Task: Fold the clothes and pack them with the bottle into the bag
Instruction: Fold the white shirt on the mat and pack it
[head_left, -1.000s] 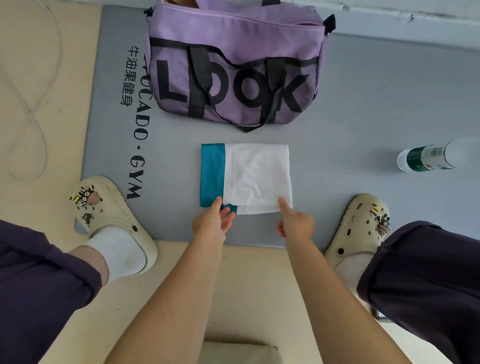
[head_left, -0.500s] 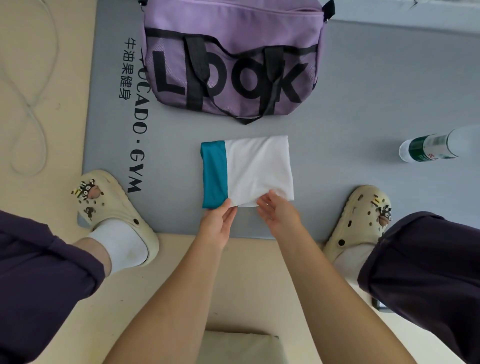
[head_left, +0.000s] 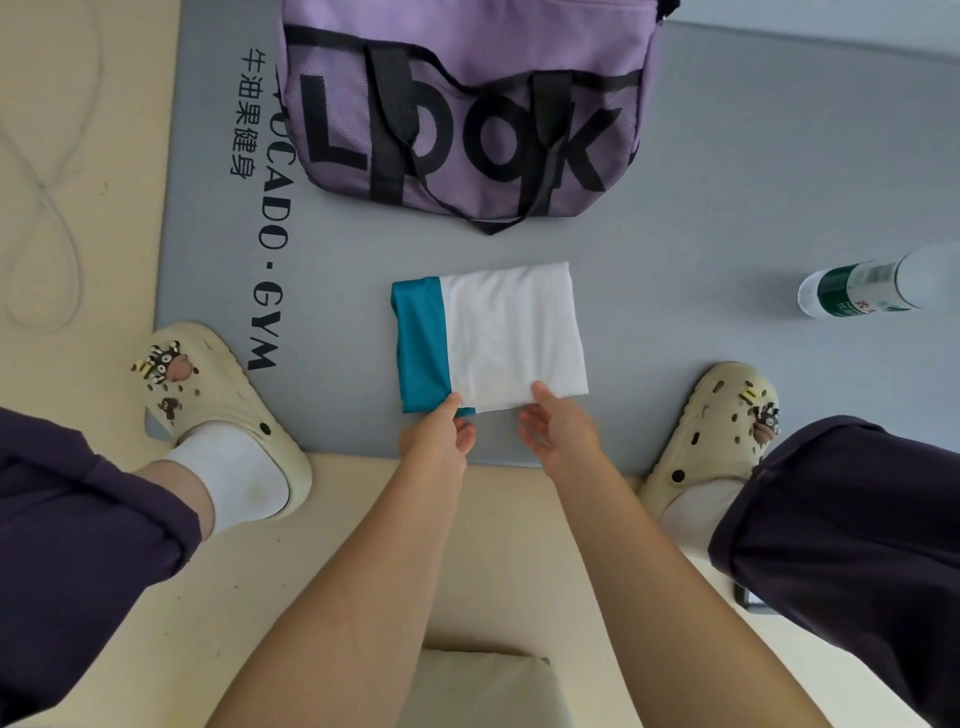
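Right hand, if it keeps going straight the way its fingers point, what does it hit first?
The right hand already has its fingertips at the near edge of the folded cloth, so it meets that first. Further along the line lies the bag.

Brightness: bright, even, soft daylight tone.
Shadows: faint and diffuse; a soft one on the mat (head_left: 727, 208) left of the bottle (head_left: 862, 288).
Glare: the bottle's far end washes out to white.
Distortion: wide-angle bending, strongest away from the bottle at the frame edges.
Focus: slightly soft overall; mat lettering legible.
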